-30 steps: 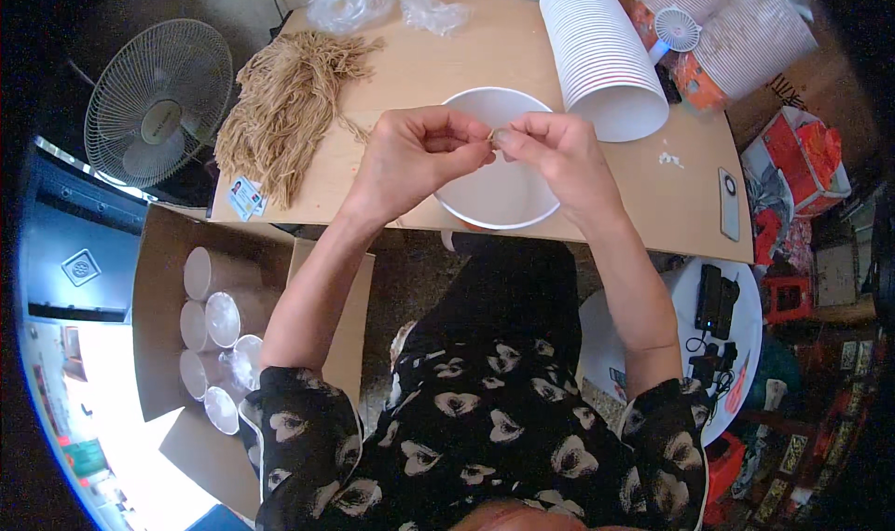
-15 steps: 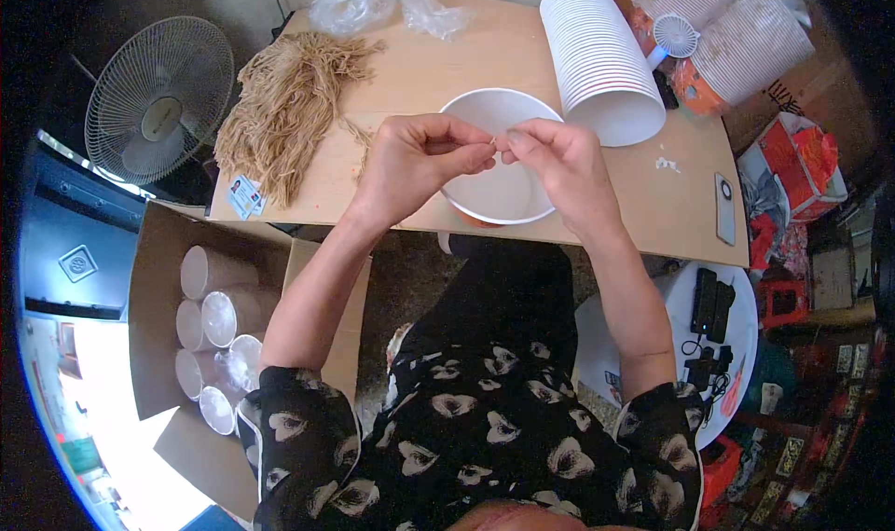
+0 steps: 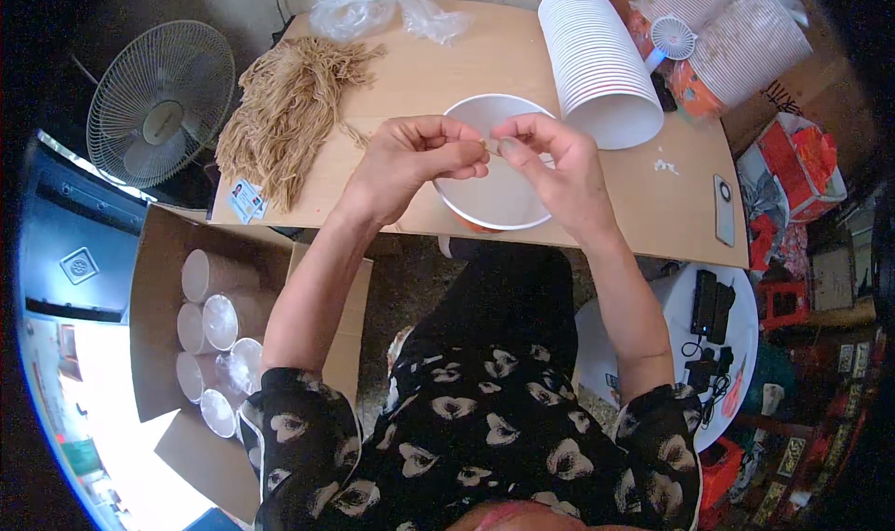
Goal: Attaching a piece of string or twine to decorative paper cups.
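My left hand (image 3: 419, 161) and my right hand (image 3: 557, 169) meet fingertip to fingertip over a large white paper bowl (image 3: 494, 200) with an orange outside. Each pinches thumb against forefinger. Between the tips shows a thin tan strand (image 3: 486, 147), too small to make out fully. The bowl stands upright at the table's near edge, its inside partly hidden by my hands. To the left lies a heap of tan string (image 3: 284, 111), a few loose ends trailing toward my left wrist.
Nested paper bowls (image 3: 601, 60) lie on their side at the table's (image 3: 401, 74) right, beside wrapped stacks (image 3: 746, 60) and a handheld fan (image 3: 671, 41). A phone (image 3: 724, 209), cards (image 3: 245, 200) and clear plastic (image 3: 382, 9) lie around. A carton (image 3: 154, 298) of wrapped stacks stands below left.
Both hands have shifted slightly left, still pinching together. The upright bowl sits slightly further left and nearer in the picture.
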Action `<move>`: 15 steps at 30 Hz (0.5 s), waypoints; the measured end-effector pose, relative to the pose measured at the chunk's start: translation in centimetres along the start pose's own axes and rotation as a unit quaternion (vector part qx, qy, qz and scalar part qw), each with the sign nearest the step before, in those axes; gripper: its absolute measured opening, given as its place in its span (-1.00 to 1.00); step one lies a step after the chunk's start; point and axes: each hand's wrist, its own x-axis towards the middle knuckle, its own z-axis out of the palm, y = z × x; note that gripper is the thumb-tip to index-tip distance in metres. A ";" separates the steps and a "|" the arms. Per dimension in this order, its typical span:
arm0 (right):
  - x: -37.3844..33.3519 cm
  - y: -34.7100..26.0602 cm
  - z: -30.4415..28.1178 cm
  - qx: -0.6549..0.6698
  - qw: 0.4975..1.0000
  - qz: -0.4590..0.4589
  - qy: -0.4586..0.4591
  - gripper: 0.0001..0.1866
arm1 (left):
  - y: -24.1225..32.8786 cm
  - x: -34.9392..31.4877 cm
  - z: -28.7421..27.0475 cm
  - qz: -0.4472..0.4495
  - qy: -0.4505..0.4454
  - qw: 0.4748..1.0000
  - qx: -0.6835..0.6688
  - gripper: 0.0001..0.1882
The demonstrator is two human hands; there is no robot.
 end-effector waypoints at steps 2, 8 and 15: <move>0.0 0.0 -0.1 -0.021 0.999 -0.031 -0.021 -0.86 | -0.1 0.1 0.0 0.003 -0.004 1.000 -0.002 -0.81; 0.2 0.0 0.1 0.018 0.999 -0.043 -0.017 -0.88 | 0.0 0.2 0.3 0.033 -0.008 0.998 0.054 -0.82; -0.3 -0.3 0.0 -0.011 0.996 -0.083 -0.028 -0.86 | -0.2 0.0 0.2 0.044 -0.004 0.999 0.024 -0.89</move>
